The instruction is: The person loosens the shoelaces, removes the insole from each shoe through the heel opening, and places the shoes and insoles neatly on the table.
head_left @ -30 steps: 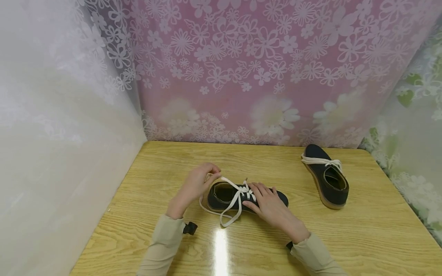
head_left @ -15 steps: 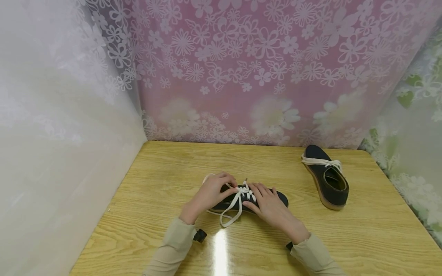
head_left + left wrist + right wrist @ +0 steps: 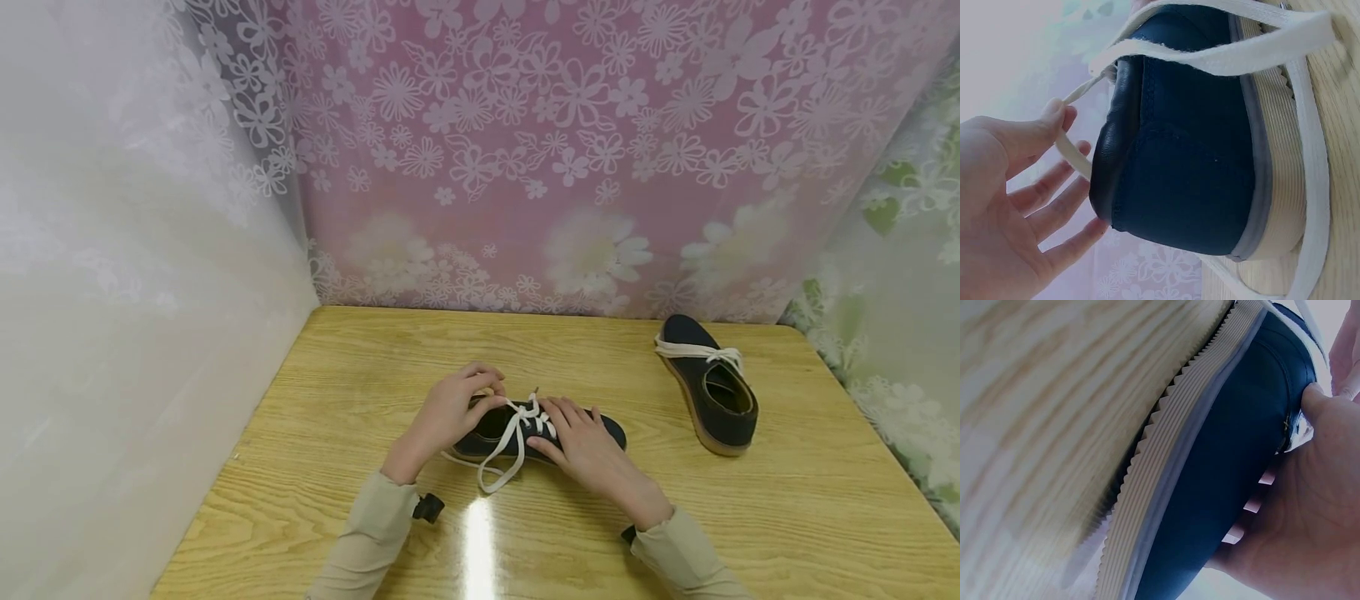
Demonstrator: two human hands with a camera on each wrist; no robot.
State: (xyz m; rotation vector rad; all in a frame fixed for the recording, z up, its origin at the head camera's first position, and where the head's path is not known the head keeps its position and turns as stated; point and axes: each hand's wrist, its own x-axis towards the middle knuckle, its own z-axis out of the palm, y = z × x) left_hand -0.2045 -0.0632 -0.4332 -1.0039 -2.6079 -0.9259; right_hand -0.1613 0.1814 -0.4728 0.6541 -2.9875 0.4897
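Observation:
A dark navy shoe (image 3: 613, 430) with a pale ridged sole lies on the table, toe to the right. Above its opening, my left hand (image 3: 447, 410) pinches the white shoelace (image 3: 1082, 92) between thumb and forefinger, its other fingers spread. From the pinch the lace runs taut to the lacing. A loose lace loop (image 3: 491, 479) hangs over the near side onto the table. Across the front of the shoe rests my right hand (image 3: 588, 450), fingers fairly straight over the top and thumb beside the lacing. Part of the toe is hidden under that palm.
A second dark shoe (image 3: 693, 383), its white lace tied and wrapped round the front, stands at the back right of the wooden table (image 3: 360, 350). Flowered pink cloth (image 3: 480, 167) hangs behind the table, with a pale sheet (image 3: 150, 317) along its left side.
My left hand moved right from beyond the heel to the lacing, then drew back slightly left and up with the lace. My right hand and both shoes stayed put.

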